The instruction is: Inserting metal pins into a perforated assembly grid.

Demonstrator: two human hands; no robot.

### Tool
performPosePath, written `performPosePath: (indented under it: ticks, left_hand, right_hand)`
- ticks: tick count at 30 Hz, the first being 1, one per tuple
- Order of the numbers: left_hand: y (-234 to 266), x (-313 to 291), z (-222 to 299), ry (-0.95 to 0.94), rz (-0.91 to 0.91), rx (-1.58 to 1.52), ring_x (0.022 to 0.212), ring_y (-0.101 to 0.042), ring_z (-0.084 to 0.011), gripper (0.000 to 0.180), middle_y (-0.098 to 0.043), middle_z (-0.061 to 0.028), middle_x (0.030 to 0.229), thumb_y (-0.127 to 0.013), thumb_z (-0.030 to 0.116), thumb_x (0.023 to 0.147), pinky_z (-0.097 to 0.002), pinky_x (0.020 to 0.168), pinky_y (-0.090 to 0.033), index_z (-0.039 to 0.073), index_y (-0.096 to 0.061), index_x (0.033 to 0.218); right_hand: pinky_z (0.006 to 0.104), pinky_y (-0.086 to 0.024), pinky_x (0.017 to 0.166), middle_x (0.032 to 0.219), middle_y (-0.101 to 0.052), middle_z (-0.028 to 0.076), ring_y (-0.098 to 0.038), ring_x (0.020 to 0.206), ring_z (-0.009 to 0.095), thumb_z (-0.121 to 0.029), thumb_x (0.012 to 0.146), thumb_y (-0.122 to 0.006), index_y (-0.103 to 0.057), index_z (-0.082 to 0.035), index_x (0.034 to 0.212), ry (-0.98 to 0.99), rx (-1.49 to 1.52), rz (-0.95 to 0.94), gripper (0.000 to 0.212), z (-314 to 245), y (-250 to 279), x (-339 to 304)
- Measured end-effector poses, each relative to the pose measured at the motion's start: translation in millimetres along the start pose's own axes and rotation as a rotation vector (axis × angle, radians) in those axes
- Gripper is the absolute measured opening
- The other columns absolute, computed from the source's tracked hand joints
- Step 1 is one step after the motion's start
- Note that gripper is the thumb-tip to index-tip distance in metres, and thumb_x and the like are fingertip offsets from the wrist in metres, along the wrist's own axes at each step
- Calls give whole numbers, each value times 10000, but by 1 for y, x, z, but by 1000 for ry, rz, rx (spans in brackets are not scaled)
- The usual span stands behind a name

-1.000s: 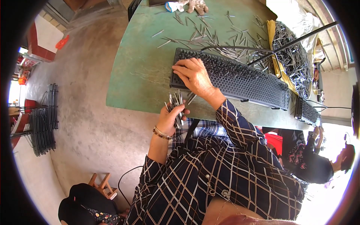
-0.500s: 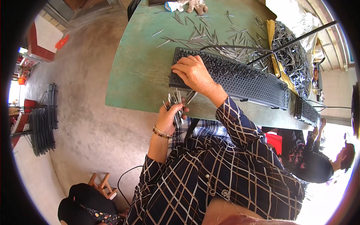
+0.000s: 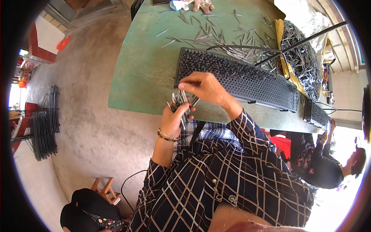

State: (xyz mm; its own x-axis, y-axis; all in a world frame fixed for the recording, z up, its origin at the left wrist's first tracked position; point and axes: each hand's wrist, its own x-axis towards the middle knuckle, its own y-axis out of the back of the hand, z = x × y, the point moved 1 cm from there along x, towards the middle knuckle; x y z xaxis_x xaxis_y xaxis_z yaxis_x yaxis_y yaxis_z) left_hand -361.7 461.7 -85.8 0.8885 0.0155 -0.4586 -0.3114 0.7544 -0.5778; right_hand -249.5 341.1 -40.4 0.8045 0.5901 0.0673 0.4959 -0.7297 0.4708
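Note:
My left hand (image 3: 172, 120) is closed round a bundle of thin grey metal rods (image 3: 179, 101), their upper ends pointing toward the tray. Just above them is my right hand (image 3: 206, 88), thumb and fingers drawn together in a pinch. Whatever those fingertips hold, if anything, is too small to make out. Behind that hand lies a long black tray (image 3: 266, 90) full of round holes. Dark rod ends stick up thickly from its left and far parts, while open holes show along the near right part.
Loose metal rods (image 3: 232, 40) lie scattered on the green table (image 3: 143, 62). A yellow-edged sack (image 3: 301, 50) of rods sits at right, near a black metal frame (image 3: 309, 38). Gloves (image 3: 203, 5) lie at the far edge. Another person (image 3: 320, 166) works at right beside a second tray (image 3: 317, 114).
My right hand has come back from the tray's left end toward me, down to the top of the rod bundle. My left hand has stayed nearly in place with its rods.

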Motion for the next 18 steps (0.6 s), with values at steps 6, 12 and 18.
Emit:
performPosePath:
  ticks: [6, 12, 18]
  left_hand:
    - [-9, 7, -2, -13, 7, 5, 774, -637, -163, 186, -633, -62, 886, -624, 110, 844, -282, 572, -515, 21, -577, 1000]
    - [0, 9, -11, 25, 29, 38, 743, -631, -161, 160, -634, -62, 863, -632, 105, 838, -285, 569, -513, 26, -583, 969]
    - [-1, 12, -11, 65, 28, -1, 727, -632, -165, 183, -632, -61, 856, -634, 99, 834, -289, 571, -522, 20, -589, 993]
  right_hand:
    - [229, -475, 626, 779, -667, 59, -590, 706, 83, -137, 822, -667, -686, 22, 926, -226, 204, -28, 191, 10, 5, -8]
    - [208, -466, 618, 811, -666, 45, -591, 712, 82, -138, 851, -638, -661, 33, 963, -340, 316, 38, 206, 9, 5, -6]
    - [217, -451, 558, 801, -658, 60, -539, 621, 65, -96, 862, -613, -647, 22, 982, 63, 61, 425, 172, 9, 3, 11]
